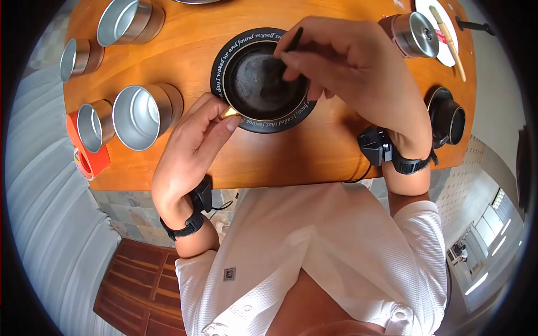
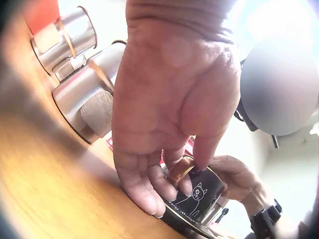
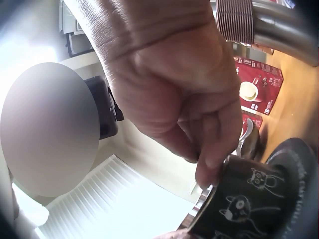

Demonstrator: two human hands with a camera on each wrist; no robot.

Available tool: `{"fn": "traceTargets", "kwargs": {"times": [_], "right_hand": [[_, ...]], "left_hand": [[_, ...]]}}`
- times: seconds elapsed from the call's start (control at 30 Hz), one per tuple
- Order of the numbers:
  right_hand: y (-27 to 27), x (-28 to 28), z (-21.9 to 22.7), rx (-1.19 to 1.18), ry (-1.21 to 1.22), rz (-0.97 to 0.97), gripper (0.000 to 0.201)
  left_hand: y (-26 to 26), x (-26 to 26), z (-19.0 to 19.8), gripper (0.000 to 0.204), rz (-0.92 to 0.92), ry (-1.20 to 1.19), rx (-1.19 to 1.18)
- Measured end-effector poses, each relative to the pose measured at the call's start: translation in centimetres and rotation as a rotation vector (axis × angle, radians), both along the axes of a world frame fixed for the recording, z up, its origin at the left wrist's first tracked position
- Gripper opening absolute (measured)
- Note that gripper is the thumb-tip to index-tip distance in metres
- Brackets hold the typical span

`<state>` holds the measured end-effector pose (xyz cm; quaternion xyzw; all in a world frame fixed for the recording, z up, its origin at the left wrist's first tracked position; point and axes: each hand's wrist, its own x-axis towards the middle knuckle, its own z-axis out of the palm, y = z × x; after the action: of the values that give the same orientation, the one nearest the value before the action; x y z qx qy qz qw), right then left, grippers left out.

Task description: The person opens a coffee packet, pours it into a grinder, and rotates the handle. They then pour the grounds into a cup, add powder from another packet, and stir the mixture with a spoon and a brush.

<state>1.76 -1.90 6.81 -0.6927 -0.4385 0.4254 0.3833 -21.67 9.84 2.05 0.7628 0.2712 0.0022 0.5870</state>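
Observation:
A black cup (image 1: 258, 87) with a gold handle stands on a black saucer (image 1: 221, 53) lettered in white. White cat drawings mark its outer wall in the wrist views. Dark liquid with a paler, foamy patch shows inside. My left hand (image 1: 193, 137) pinches the gold handle (image 2: 180, 169) between thumb and fingers. Over the cup's right rim, my right hand (image 1: 342, 59) pinches a slim black-handled utensil (image 1: 295, 39). Its lower end is lost among the fingers and in the cup, so I cannot tell its kind.
Several metal cups (image 1: 137, 117) with brown bands stand at the left, beside a red item (image 1: 92, 148). At the right are a lidded metal canister (image 1: 417, 35), a white plate (image 1: 445, 56) with a wooden-handled brush (image 1: 448, 42), and another black cup (image 1: 451, 123). Red boxes (image 3: 259, 84) stand behind.

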Motion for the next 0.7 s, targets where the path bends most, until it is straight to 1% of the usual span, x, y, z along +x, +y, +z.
{"fn": "traceTargets", "kwargs": {"times": [0.03,0.07,0.13,0.17,0.23,0.27,0.33,0.4,0.47,0.5,0.57,0.6,0.63,0.67,0.7], "right_hand": [[-0.1,-0.1,-0.1,0.006,-0.037,-0.057,0.011],[-0.3,-0.1,-0.2,0.002,-0.028,-0.059,0.011],[-0.7,0.0,-0.5,0.129,-0.206,-0.025,0.01],[-0.8,0.1,-0.7,0.129,-0.2,-0.028,0.01],[-0.9,0.3,-1.1,0.187,-0.104,0.112,0.01],[-0.7,0.1,-1.1,0.189,-0.099,0.105,0.01],[-0.2,-0.4,-0.8,0.12,-0.143,0.12,0.01],[0.6,0.5,0.8,0.169,-0.118,0.091,0.012],[0.6,0.6,1.6,0.223,-0.096,0.069,0.022],[0.3,0.5,1.9,0.247,-0.107,-0.014,0.018],[-0.5,0.3,1.6,0.278,-0.117,-0.093,0.014],[-1.2,0.4,0.5,0.25,-0.249,-0.035,0.01],[-1.6,0.1,-0.5,0.22,-0.383,0.022,0.011],[-1.7,-0.3,-1.1,0.224,-0.388,0.026,0.011],[-1.9,-0.7,-1.6,0.255,-0.32,0.047,0.011]], "left_hand": [[0.0,0.0,-0.1,0.014,-0.003,0.009,-0.005],[-0.1,0.0,-0.3,0.013,0.005,-0.002,-0.011],[-0.2,0.0,-0.4,0.013,0.011,-0.007,-0.017],[-0.3,0.1,-0.3,0.013,0.03,-0.004,-0.037],[-0.2,0.0,-0.3,0.013,0.041,0.004,-0.053],[-0.1,0.0,-0.5,0.013,0.034,0.0,-0.043],[-0.1,-0.2,-0.6,0.013,0.018,0.007,-0.037],[0.1,-0.1,-0.6,0.013,0.003,-0.012,-0.04],[0.2,-0.1,-0.9,0.014,-0.011,-0.014,-0.022],[0.3,-0.1,-0.9,0.015,-0.018,-0.015,-0.01],[0.1,0.0,-0.8,0.016,-0.008,-0.015,-0.009],[0.1,0.0,-0.8,0.017,0.002,-0.018,-0.016],[0.2,0.0,-0.8,0.018,-0.013,-0.008,-0.002],[0.2,-0.1,-0.8,0.018,-0.008,-0.013,0.002],[0.2,-0.1,-0.8,0.019,-0.013,-0.013,-0.01]]}}
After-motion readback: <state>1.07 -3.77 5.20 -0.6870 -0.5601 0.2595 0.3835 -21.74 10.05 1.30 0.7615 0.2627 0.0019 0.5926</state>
